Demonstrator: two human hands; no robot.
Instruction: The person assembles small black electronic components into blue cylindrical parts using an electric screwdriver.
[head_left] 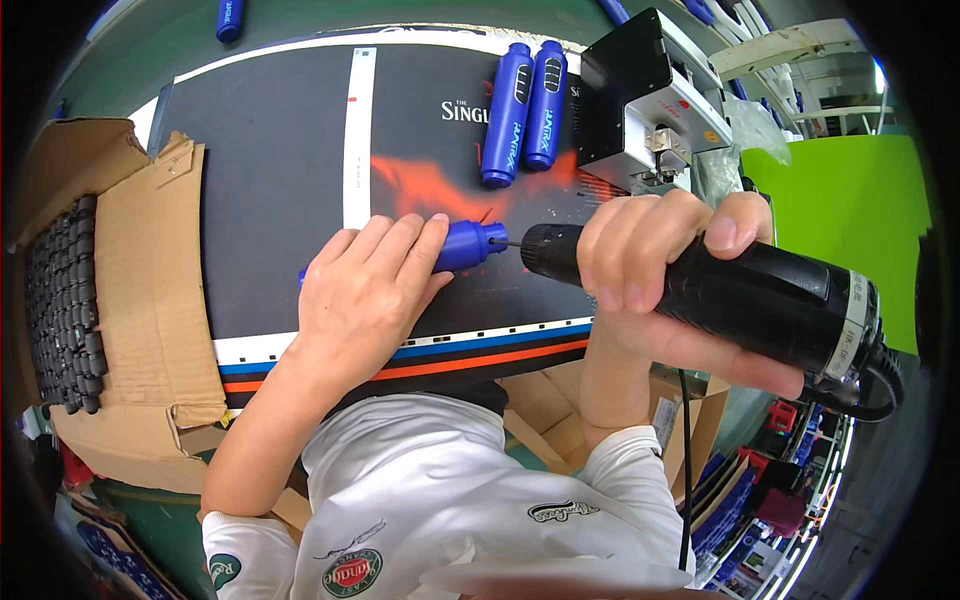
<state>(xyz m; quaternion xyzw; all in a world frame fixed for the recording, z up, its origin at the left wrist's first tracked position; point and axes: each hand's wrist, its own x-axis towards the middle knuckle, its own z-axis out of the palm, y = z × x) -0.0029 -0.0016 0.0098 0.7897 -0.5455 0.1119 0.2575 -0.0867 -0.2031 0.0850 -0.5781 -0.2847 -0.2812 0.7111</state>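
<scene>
My left hand (372, 285) is wrapped over a blue cylinder (462, 246) lying on a dark printed mat (275, 200); its narrower end points right. In my right hand (665, 250) is a black corded electric screwdriver (770, 305), held nearly level. Its thin bit reaches left to the cylinder's narrow end; whether it sits inside a screw there is too small to tell. Two similar blue cylinders (507, 120) with dark oval panels lie side by side on the mat, beyond my hands. Most of the held cylinder is hidden under my left hand.
An open cardboard box (150, 300) with rows of small black parts (65, 305) stands at left. A black and silver machine (640, 110) is at the far right of the mat, before a bright green surface (830, 200). The screwdriver's cord (685, 470) hangs at right.
</scene>
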